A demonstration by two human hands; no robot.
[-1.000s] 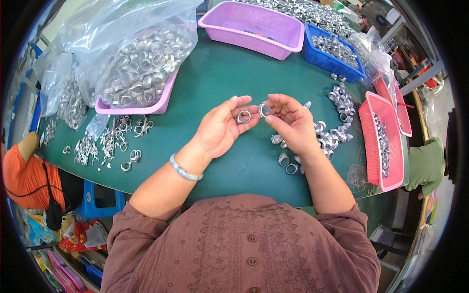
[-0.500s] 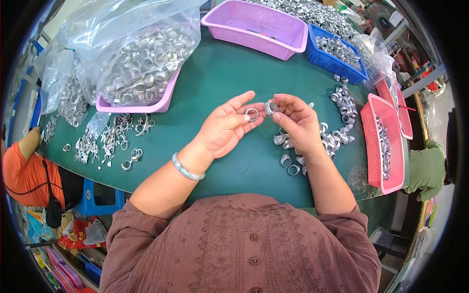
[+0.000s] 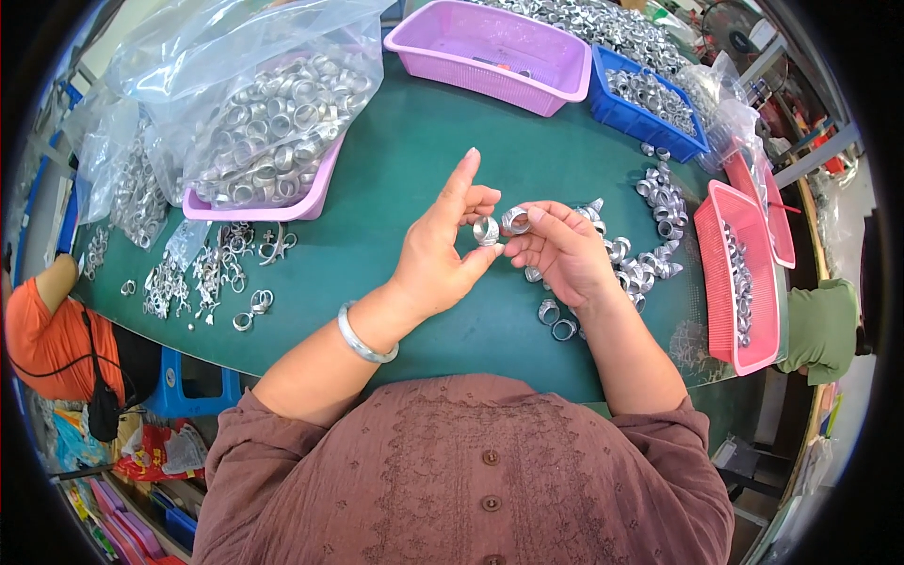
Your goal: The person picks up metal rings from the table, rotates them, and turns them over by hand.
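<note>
Between the thumb and fingers of my left hand (image 3: 435,247) is a silver ring (image 3: 485,231), its index finger pointing up and away. My right hand (image 3: 570,252) pinches a second, wide silver ring (image 3: 515,220) between thumb and fingers, close beside the first. Both are held above the green tabletop (image 3: 414,151), near the middle. Under and around my right hand lies a loose group of silver rings (image 3: 642,271), partly hidden by the hand. A pale bangle (image 3: 363,337) circles my left wrist.
A clear bag of rings (image 3: 282,122) sits in a pink basket at the left, with small metal pieces (image 3: 221,268) in front. A purple basket (image 3: 488,80) and a blue basket (image 3: 650,113) stand at the back, a red basket (image 3: 713,282) at right. Two other people are at the sides.
My left hand has turned, its index finger now raised, and the ring in it is gripped more upright. My right hand has rolled over, bringing its ring slightly lower, still beside the left one.
</note>
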